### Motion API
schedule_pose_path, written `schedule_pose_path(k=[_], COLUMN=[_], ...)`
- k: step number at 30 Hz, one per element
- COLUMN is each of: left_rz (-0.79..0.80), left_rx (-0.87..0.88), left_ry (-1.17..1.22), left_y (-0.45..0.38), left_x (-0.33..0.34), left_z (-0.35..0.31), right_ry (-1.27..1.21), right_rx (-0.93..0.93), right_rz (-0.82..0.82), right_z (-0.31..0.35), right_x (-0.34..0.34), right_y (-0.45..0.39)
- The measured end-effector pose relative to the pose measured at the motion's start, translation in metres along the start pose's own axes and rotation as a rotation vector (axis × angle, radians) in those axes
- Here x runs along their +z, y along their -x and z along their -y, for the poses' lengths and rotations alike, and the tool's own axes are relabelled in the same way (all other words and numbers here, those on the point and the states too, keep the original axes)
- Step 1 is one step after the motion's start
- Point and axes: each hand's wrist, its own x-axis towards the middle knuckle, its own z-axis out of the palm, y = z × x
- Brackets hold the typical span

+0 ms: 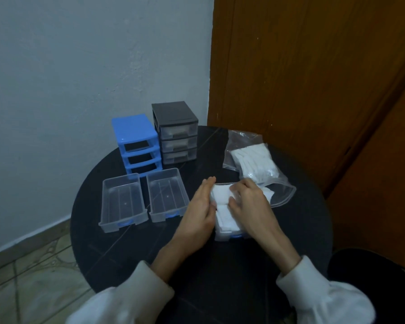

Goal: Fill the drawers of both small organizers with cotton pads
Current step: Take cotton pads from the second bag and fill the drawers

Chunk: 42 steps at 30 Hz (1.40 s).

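Head view, round black table [131, 258], stock on hand.

Organizers: two. Grey one [175, 132] at 12 o'clock, three drawers seated, pale contents showing through the fronts, so I judge it filled. Blue one [137, 142] just beside it at 11 o'clock, all three slots bare.

Loose clear drawers: three. Two [122, 202] [167, 195] at 9 to 10 o'clock, side by side, nothing in them. One [229, 236] at table centre under my hands, holding cotton pads [225, 218].

Hands: two. My left hand [202, 206] lies with straight fingers flat against the stack's left side. My right hand [246, 203] curls its fingers over the top of the stack, pressing it down.

Zip bag [255, 164]: one, at 2 o'clock, mouth open toward me, a good reserve of pads inside.

Progress, by my estimate: past halfway. Remaining: finish this drawer, fill the other two, slide all three into the blue frame.
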Motion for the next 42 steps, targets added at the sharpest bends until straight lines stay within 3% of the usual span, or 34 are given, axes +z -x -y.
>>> schedule_pose_path(k=[8,14,25,28,34,38,42], left_rz=[-0.009,0.005,-0.017,-0.036,-0.081,-0.132,-0.048], left_rx=[-0.066,-0.183,-0.152,-0.144,-0.056,0.071,0.157], left_ry=[0.083,0.345,0.288,0.280,0.206,0.172,0.089], left_y=[0.000,-0.005,-0.004,-0.005,-0.001,-0.004,-0.022], left_x=[0.010,0.006,0.010,0.009,0.009,0.011,0.023], left_z=[0.011,0.023,0.023,0.017,0.004,-0.015,-0.031], right_ry=[0.057,0.032,0.123,0.031,-0.109,-0.083,-0.030], right_rx=[-0.144,-0.142,-0.183,-0.178,-0.163,-0.107,-0.013], right_rz=[0.062,0.094,0.228,0.201,-0.022,-0.142,-0.137], right_z=[-0.003,-0.002,0.001,0.002,-0.012,-0.043,-0.067], right_x=[-0.001,0.000,-0.008,-0.008,-0.029,-0.041,-0.040], right_y=[0.004,0.003,0.009,0.011,0.027,0.036,0.034])
